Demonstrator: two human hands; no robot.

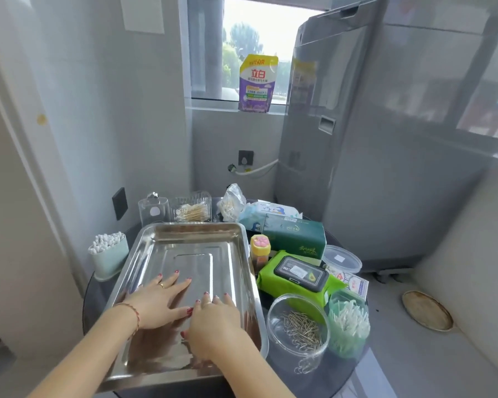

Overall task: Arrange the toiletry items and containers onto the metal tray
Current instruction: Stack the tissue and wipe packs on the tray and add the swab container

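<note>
An empty metal tray (184, 242) lies on a round dark table. Both hands rest flat inside it, near its front: my left hand (156, 303) with fingers spread, my right hand (213, 320) beside it, holding nothing. Left of the tray stands a mint cup of cotton swabs (108, 255). Behind it are a clear lidded box (153, 211) and a ribbed clear box of wooden swabs (191, 209). To the right are a green wet-wipes pack (296, 278), a dark green tissue pack (295, 235), a small yellow jar (260, 251), a clear jar of paper clips (298, 326) and a green cup of swabs (348, 323).
A bag of swabs (232, 202), a blue wipes pack (268, 212), a flat clear lidded dish (341, 258) and a small packet (354, 284) crowd the table's right back. A washing machine (357, 139) stands behind. A detergent pouch (258, 83) sits on the windowsill.
</note>
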